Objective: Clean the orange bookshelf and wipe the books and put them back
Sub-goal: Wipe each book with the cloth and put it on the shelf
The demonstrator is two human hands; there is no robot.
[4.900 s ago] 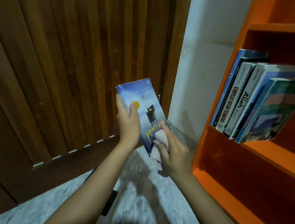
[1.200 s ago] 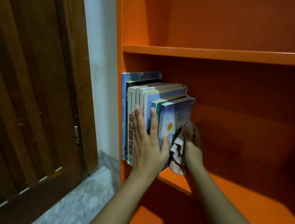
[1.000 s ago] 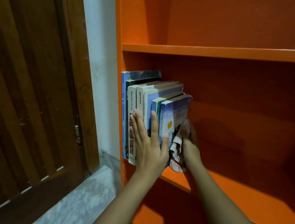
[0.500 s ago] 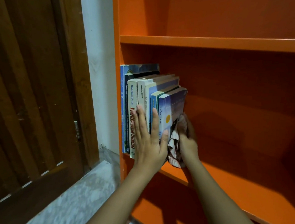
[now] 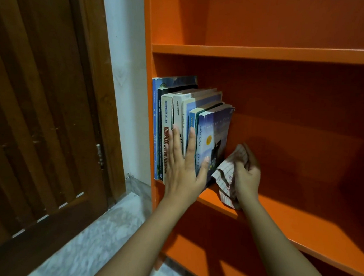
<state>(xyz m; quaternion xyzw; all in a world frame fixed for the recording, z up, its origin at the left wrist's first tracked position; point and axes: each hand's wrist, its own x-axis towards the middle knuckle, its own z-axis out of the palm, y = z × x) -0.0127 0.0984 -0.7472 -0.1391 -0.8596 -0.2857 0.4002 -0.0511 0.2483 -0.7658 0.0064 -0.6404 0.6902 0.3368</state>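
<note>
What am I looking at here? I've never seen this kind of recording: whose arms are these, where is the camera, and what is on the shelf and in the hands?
There is no machine here. These are a person's two bare arms, filmed by one wide-angle camera worn on the head and looking forward and down, so the picture is the person's own view.

The left hand lies flat, fingers straight, against the spines of a row of books. The books stand upright at the left end of a shelf in the orange bookshelf. The right hand grips a checked cloth low down by the shelf board, just right of the blue-covered book that ends the row.

Left of the bookshelf are a white wall, a wooden door and a pale floor.
</note>
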